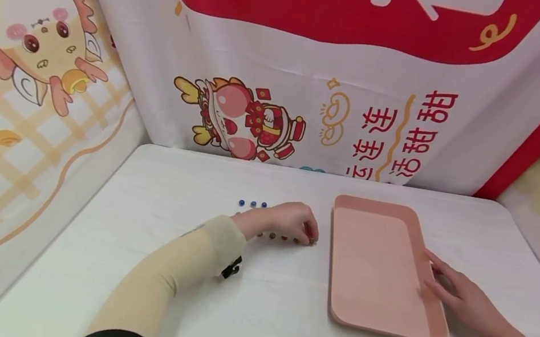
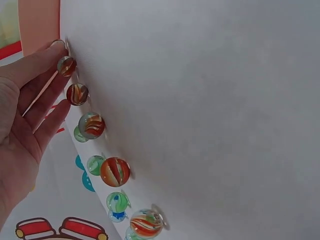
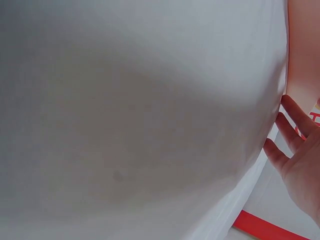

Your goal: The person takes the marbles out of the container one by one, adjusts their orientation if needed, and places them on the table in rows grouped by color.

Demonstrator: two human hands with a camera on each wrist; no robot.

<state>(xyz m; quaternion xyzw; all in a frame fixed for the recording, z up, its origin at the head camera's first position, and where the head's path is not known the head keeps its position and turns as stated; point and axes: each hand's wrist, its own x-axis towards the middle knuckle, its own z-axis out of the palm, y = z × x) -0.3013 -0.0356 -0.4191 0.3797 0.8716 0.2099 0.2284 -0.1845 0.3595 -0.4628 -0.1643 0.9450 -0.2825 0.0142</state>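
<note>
My left hand (image 1: 296, 221) pinches a small glass marble (image 1: 312, 242) at the right end of a row on the white table. In the left wrist view, the fingertips of the left hand (image 2: 30, 100) close round that marble beside more orange-swirled marbles (image 2: 91, 125). Behind them run green-swirled marbles (image 2: 117, 202). Blue marbles (image 1: 253, 204) form a row farther back. A pink rectangular tray (image 1: 385, 322) lies right of the marbles. At its right rim, my right hand (image 1: 463, 302) holds the edge, thumb over the rim. The right wrist view shows the right hand's spread fingers (image 3: 295, 122) along the tray's side.
White cloth covers the table (image 1: 273, 330). Behind it hangs a printed curtain (image 1: 284, 67) with red areas and cartoon figures, and a patterned cloth (image 1: 28, 117) closes the left side. A black clip-like piece (image 1: 232, 268) sits under the left sleeve.
</note>
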